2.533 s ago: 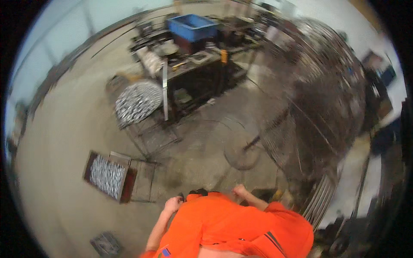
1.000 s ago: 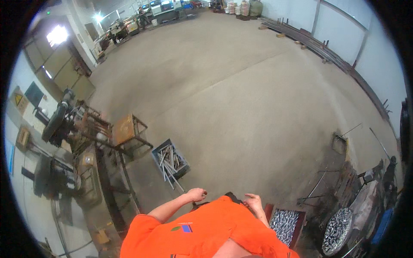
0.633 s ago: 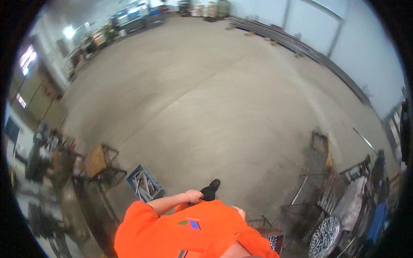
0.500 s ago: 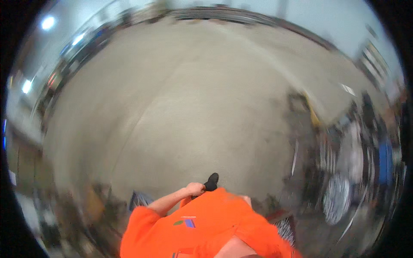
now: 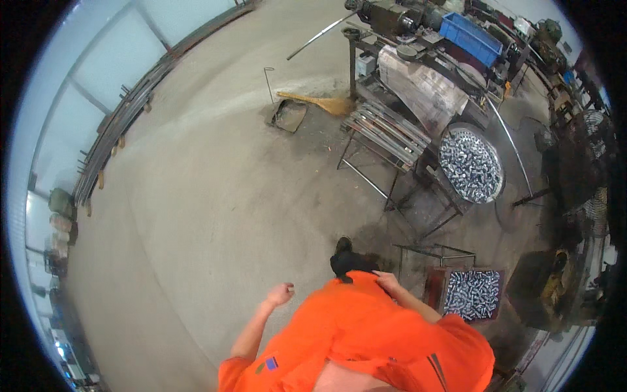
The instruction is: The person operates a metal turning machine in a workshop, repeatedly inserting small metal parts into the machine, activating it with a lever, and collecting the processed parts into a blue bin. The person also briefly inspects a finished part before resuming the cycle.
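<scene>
My left hand (image 5: 281, 294) hangs beside the orange shirt (image 5: 353, 320), over the bare concrete floor. Its fingers are loosely bent and a little apart, with nothing visible in them. Close to the shirt's lower hem is my right hand (image 5: 386, 281), its fingers extended over the dark trousers and nothing seen in it. One black shoe (image 5: 343, 245) shows ahead of the shirt. Right of my right hand stands a square tray (image 5: 447, 295) filled with small shiny metal pieces (image 5: 471, 294). Neither hand touches it.
A round basin (image 5: 501, 173) of similar metal pieces stands farther right, beside a rack of metal bars (image 5: 385, 134). Beyond are a blue crate (image 5: 470, 39) and machinery. A broom (image 5: 320, 101) and dustpan (image 5: 289, 115) lie on the floor. Long bars (image 5: 130, 108) line the left wall.
My view has swung to the right, bringing the metal pieces, rack and machines closer to the middle. My left hand has moved away from the shirt; my right hand has come into plain view.
</scene>
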The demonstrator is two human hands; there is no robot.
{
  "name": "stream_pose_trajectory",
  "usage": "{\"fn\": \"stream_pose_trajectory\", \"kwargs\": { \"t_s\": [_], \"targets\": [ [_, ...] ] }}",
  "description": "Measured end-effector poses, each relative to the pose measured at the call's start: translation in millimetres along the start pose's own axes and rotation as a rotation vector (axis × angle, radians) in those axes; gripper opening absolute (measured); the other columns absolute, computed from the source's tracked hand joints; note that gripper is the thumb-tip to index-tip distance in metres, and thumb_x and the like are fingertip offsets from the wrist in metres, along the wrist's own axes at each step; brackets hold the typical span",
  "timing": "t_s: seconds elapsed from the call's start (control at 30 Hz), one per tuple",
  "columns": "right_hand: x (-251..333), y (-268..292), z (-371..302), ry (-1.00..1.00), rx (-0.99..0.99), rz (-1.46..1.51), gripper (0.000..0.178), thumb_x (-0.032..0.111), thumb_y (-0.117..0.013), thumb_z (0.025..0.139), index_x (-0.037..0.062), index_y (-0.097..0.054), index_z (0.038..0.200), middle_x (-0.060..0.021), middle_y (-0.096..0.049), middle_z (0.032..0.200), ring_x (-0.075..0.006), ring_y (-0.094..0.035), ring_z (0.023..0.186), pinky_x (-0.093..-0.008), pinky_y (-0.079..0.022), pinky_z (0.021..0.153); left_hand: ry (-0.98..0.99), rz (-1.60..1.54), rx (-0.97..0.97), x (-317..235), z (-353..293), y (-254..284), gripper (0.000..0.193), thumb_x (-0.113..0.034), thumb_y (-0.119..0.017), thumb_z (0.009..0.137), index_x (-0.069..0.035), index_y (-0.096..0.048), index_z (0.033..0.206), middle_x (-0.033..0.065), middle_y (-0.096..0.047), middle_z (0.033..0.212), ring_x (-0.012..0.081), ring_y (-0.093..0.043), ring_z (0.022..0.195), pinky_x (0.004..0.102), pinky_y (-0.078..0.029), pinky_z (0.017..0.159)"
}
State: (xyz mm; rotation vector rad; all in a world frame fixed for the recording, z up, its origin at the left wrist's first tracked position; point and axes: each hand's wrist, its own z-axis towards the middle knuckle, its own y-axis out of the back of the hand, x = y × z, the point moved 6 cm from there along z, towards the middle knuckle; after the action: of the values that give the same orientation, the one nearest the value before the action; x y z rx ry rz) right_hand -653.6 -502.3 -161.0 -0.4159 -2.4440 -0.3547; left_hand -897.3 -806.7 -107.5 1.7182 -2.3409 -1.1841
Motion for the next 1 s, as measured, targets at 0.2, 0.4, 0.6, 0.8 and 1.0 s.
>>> {"fn": "stream_pose_trajectory", "kwargs": {
  "t_s": [0.2,0.4,0.6,0.8,1.0],
  "targets": [
    [85,32,36,-0.201,0.099,0.136,0.036,0.011,-0.055,0.073,0.0111,-0.062,0.108,0.0,-0.06,0.091,-0.0121,-0.05,0.071,-0.0264,-0.042,0.063,0.037,-0.08,-0.048,-42,50,136,0.038,-0.028,-0.052,0.079,-0.009,-0.055,0.112,0.0167,-0.061,0.098,0.0305,-0.058,0.092,0.0379,-0.046,0.08],
    [38,37,122,-0.303,-0.15,0.326,0.036,0.02,-0.051,0.071,0.0182,-0.061,0.106,0.0008,-0.056,0.099,-0.0151,-0.049,0.08,-0.0339,-0.038,0.06,0.079,-0.056,-0.075,-35,111,254,0.041,-0.028,-0.054,0.079,-0.005,-0.054,0.113,0.0184,-0.061,0.093,0.0296,-0.059,0.091,0.0364,-0.046,0.079],
    [141,2,111,-0.351,-0.154,0.793,0.03,0.019,-0.05,0.073,0.0123,-0.06,0.1,-0.0029,-0.056,0.097,-0.0169,-0.05,0.082,-0.0346,-0.041,0.061,0.023,0.005,0.019,-25,215,378,0.04,-0.025,-0.054,0.08,-0.003,-0.054,0.113,0.0171,-0.062,0.098,0.0243,-0.059,0.092,0.0348,-0.045,0.08],
    [244,-17,121,-0.35,-0.269,1.012,0.025,0.019,-0.048,0.074,0.0075,-0.06,0.093,-0.0049,-0.057,0.09,-0.0176,-0.051,0.079,-0.0345,-0.043,0.061,-0.318,-0.023,-0.218,-130,317,581,0.034,-0.021,-0.052,0.082,-0.002,-0.055,0.11,0.0139,-0.064,0.084,0.022,-0.061,0.077,0.0315,-0.046,0.071],
    [284,-26,154,-0.323,-0.376,1.195,0.023,0.018,-0.047,0.076,0.0047,-0.06,0.089,-0.0047,-0.058,0.084,-0.0169,-0.051,0.072,-0.0324,-0.043,0.059,-0.608,0.068,-0.575,-260,411,729,0.034,-0.021,-0.052,0.082,0.002,-0.055,0.106,0.0135,-0.064,0.082,0.0192,-0.061,0.076,0.03,-0.046,0.071]
  ]
}}
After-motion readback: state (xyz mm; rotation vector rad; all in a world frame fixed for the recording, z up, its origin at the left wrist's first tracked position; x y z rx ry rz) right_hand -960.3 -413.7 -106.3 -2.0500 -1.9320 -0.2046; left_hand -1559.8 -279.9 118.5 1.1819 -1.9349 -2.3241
